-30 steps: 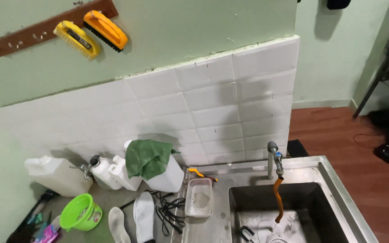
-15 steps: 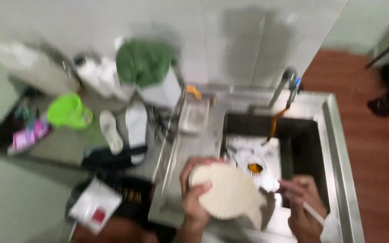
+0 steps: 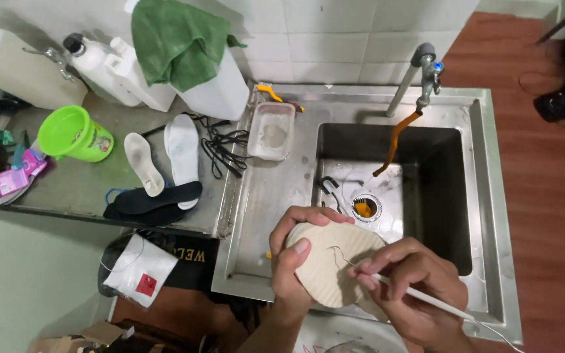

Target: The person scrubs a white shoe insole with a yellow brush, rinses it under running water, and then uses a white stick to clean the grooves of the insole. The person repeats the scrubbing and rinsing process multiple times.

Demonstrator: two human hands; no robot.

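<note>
Beige shoe sole (image 3: 331, 268), gripped upturned in the left hand (image 3: 292, 261), is being picked at: right hand (image 3: 410, 287) fingers pinch a thin white tool (image 3: 420, 297) against it, above the steel sink (image 3: 485, 196). Next needs steady, fine scraping.

The shoe (image 3: 328, 271) is pale cream, turned sole up so its ribbed underside faces the camera, held tilted over the front rim of the sink. The stick (image 3: 420, 297) is thin and white, slanting from lower right up to the left, its tip resting on the sole's middle.
</note>
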